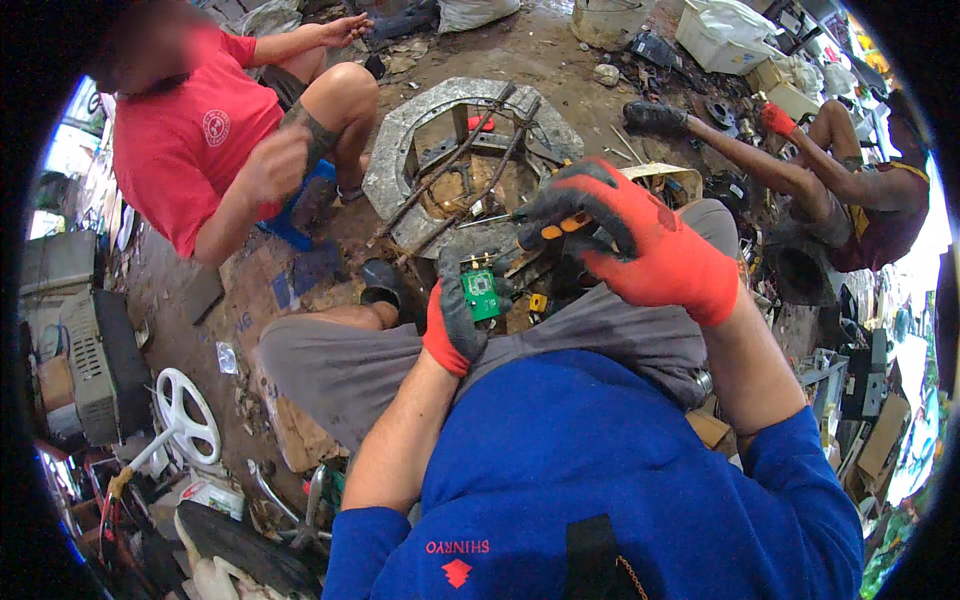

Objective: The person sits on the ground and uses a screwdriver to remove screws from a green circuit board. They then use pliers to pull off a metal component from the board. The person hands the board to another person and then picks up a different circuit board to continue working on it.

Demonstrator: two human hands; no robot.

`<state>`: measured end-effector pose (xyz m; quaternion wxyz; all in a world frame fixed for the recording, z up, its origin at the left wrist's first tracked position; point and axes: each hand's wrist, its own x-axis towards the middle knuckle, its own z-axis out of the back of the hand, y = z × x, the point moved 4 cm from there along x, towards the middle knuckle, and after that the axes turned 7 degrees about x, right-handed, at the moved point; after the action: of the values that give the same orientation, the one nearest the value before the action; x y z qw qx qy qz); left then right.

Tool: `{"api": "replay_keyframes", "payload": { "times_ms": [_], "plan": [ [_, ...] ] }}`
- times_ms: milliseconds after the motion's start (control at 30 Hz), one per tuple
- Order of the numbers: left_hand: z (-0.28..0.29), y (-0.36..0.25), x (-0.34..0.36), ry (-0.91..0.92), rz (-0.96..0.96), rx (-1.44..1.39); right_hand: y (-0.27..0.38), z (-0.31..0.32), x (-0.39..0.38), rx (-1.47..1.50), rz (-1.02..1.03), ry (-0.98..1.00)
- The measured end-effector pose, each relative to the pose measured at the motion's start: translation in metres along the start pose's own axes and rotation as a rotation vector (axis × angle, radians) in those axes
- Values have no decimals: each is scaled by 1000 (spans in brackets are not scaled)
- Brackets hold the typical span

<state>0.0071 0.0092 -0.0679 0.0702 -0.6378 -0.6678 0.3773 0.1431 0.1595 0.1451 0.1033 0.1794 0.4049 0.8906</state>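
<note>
My left hand (452, 322), in a red and black work glove, is closed around a small green circuit board (481, 296), with gold-coloured connectors at its far edge. To its right and a little farther out, my right hand (655, 250), gloved alike, has its fingers curled round a tool with a black and orange handle (552, 231). The tool's working end is hard to make out, so its exact kind does not show. A small yellow part (538, 302) lies just right of the board, between my legs.
Ahead stands a grey octagonal metal frame (395, 170) with rusty rods across it. A person in a red shirt (190, 150) sits at the left, another person (880, 215) at the right. A white steering wheel (187, 415) and scrap lie at lower left; a white bin (720, 40) stands far right.
</note>
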Motion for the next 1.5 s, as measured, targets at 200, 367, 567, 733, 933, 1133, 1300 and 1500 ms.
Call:
{"api": "replay_keyframes", "payload": {
  "times_ms": [200, 367, 567, 733, 933, 1133, 1300, 1500],
  "plan": [
    [2, -3, -2, -1, -39, -25, 10, -7, 8, -263, -281, 119],
    [-10, -8, 1, -18, -38, 1, -4, -6, 2, 55, -55, -4],
    [5, -1, 2, 49, -53, -43, 2, -13, 10, -107, -113, 40],
    [-10, -4, 2, 34, -57, -15, 2, -16, 5, 71, -63, -85],
    [0, -6, 3, 82, -40, -36, 5, -12, 11, -91, -119, 48],
    [-2, -3, 2, 52, -32, -3, 6, -11, 8, -178, -399, -26],
    [-5, -4, 2, 4, -9, -49, -13, -19, 7, 153, -121, -34],
    [-4, -3, -3, -77, 54, -115, -10, -9, -1, -313, -356, -54]
  ]
}}
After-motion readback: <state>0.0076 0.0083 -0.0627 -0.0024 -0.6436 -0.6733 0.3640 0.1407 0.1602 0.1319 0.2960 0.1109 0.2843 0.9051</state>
